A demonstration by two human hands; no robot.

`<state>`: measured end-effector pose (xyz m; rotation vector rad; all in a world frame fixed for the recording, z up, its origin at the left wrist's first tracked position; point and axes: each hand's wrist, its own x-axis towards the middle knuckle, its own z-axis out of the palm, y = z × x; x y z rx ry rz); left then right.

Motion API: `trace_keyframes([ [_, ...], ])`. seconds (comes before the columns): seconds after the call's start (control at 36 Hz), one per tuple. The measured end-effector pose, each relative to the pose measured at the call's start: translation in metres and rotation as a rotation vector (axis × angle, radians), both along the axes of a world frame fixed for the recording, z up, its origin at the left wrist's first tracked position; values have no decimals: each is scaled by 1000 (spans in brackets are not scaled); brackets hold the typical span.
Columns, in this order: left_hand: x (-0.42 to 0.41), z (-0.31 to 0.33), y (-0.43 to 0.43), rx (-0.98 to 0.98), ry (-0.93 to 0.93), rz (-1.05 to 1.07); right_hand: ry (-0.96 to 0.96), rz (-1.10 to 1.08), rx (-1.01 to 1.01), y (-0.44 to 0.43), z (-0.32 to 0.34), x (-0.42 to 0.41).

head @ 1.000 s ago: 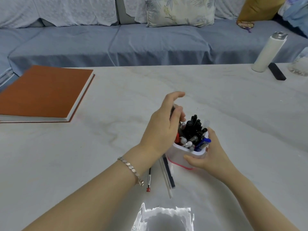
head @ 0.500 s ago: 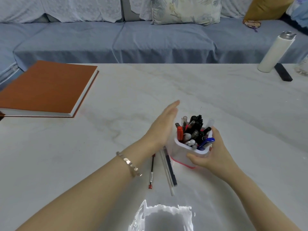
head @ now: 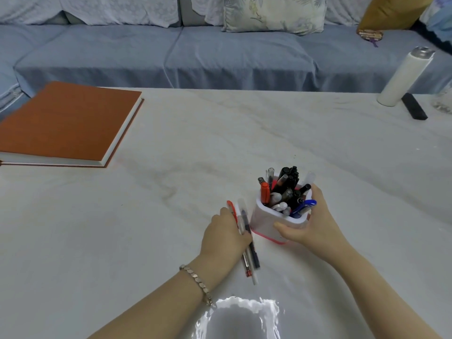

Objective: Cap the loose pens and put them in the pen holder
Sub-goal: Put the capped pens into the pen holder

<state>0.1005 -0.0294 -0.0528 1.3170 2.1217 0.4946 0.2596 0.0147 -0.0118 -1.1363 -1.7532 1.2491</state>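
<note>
Your left hand (head: 223,237) grips pens (head: 251,261), axis 12-to-6; pen holder (head: 265,222), clasped by right hand (head: 315,228), sits at 2 o'clock.

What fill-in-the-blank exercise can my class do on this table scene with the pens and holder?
1. The right hand holds the white plastic pen holder with a pink base, which stands ____ on the pale marble table.
2. The left hand has a bundle of loose pens in its grip, on the holder's ____ side.
3. The orange hardcover book is ____, not open.
4. The white cylindrical bottle stands at the table's far ____ edge.
Missing words: upright, left, closed, right.
</note>
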Motion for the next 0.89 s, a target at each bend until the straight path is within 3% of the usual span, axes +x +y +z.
trace_keyframes([
  [0.22, -1, 0, 4, -11, -88, 51, 20, 13, -9, -3, 5, -2],
  [0.58, -53, -6, -7, -27, 203, -106, 5, -8, -39, -1, -1, 1],
  [0.67, -63, -3, -4, 87, 52, 12, 10, -10, -30, -2, 0, 0],
  [0.78, -50, 40, 8, 441, -442, 186, -7, -8, -20, -3, 1, 0],
  [0.89, -29, 87, 19, 650, -857, 129, 9, -1, -22, -3, 4, -1],
])
